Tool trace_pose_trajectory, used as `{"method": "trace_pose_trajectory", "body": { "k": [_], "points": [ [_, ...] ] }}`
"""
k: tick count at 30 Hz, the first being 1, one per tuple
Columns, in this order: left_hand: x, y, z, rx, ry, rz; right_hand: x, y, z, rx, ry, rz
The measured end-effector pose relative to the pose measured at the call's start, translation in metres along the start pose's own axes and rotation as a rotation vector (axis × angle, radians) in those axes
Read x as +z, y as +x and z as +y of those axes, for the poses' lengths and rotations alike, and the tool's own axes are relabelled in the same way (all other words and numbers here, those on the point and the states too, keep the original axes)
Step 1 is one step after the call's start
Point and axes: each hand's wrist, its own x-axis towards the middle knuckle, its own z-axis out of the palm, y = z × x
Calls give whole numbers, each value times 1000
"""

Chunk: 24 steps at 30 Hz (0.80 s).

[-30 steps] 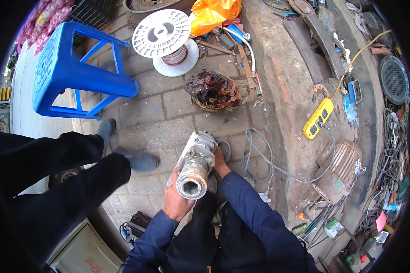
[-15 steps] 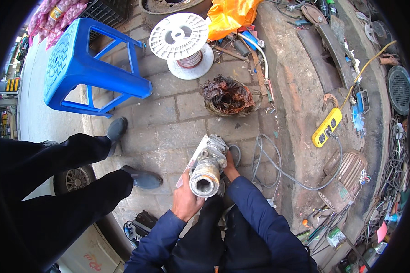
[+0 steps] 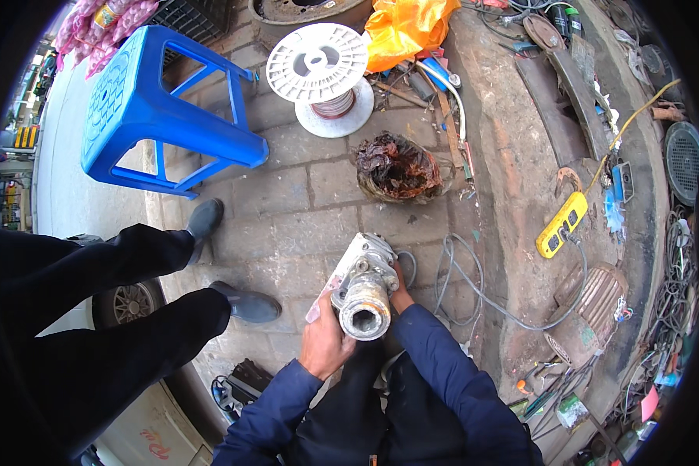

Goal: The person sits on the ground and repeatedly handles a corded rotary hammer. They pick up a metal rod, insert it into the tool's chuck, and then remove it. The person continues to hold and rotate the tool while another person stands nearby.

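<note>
Both hands grip a dirty silver metal power-tool body, its hollow, crusted round collar pointing up toward me. My left hand is closed on its left side, beside a pale panel. My right hand wraps its right side, partly hidden by the housing. The tool is held just above my dark-trousered legs. A grey cable loops on the paving to its right. A crumpled, dark, grimy bundle lies beyond the tool.
Another person's legs stand at left, near a vehicle wheel. Behind are a blue stool, white spool and orange sack. A concrete ledge at right holds a yellow power strip, a rusty motor and tangled wires.
The view has shifted, so surroundings appear farther right. My hands and the held tool sit slightly farther right in the picture. The other person's nearer foot has moved slightly.
</note>
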Motion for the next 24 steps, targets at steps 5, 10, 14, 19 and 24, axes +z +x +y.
{"method": "trace_pose_trajectory", "body": {
  "k": [5, 10, 14, 19, 24],
  "points": [
    [-1, -2, 1, -43, -30, -35, -1, -1, 0, 1, -13, -3],
    [-1, -1, 1, -13, -18, -11, 0, -1, 1, 4, -26, -4],
    [-1, 0, 0, -27, -12, -22, -1, -2, 2, 8, -36, -5],
    [-3, 0, 2, -30, -29, -14, -2, -4, 3, 12, -51, -7],
    [-3, 1, 3, -40, -22, -2, -3, -4, 2, 13, -70, -12]
  ]
}}
